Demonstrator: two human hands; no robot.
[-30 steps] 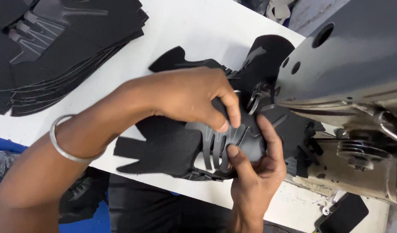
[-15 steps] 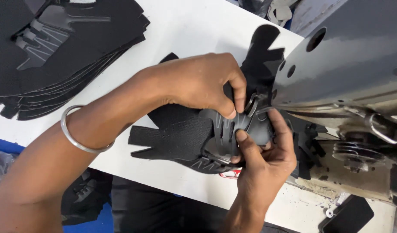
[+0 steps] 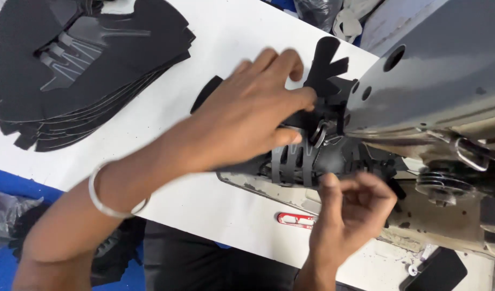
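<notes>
your left hand (image 3: 253,113) lies spread flat over the black shoe-upper piece (image 3: 312,156), fingers stretched toward the grey sewing machine (image 3: 436,81), pressing the piece down rather than gripping it. your right hand (image 3: 352,207) sits just below, fingers curled in loosely, thumb tip touching the lower edge of the same piece; whether it really pinches the material you cannot tell from here. the piece lies on the white table (image 3: 204,205), partly tucked under the machine head, its strap-like cutouts showing between your two hands and a forked tab sticking up past your left fingertips. a silver bangle (image 3: 115,202) circles your left wrist. a small red thread snip (image 3: 296,219) rests on the table just left of your right wrist. well apart, at the upper left, sits a stack of black cut pieces (image 3: 86,70).
</notes>
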